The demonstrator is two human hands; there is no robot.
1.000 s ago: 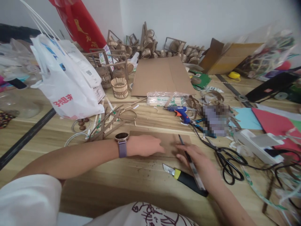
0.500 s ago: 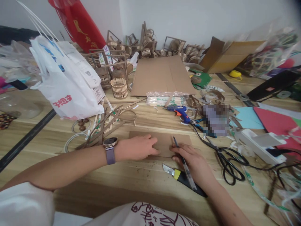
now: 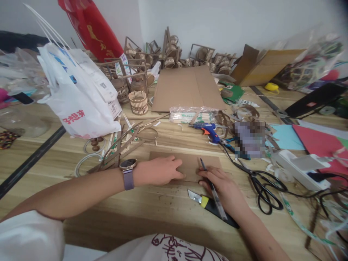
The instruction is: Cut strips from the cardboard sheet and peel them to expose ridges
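Observation:
My left hand (image 3: 165,169) rests on a small piece of brown cardboard (image 3: 190,161) with its fingers stretched out and apart. At the cardboard's right end, my right hand (image 3: 221,183) has a pen (image 3: 214,192) tucked between its fingers, the dark tip pointing up and away from me. The fingertips of that hand touch the cardboard's near edge. Below the right hand lies a utility knife (image 3: 205,203) with its blade out, black and yellow, partly covered by the hand and wrist.
Black scissors (image 3: 265,186) lie to the right, beside a white power strip (image 3: 300,170). A blue glue gun (image 3: 209,131) and wrapped sticks (image 3: 193,115) sit beyond the cardboard. A white plastic bag (image 3: 78,98) stands left, near small stick baskets (image 3: 138,103). A larger cardboard sheet (image 3: 187,87) lies behind.

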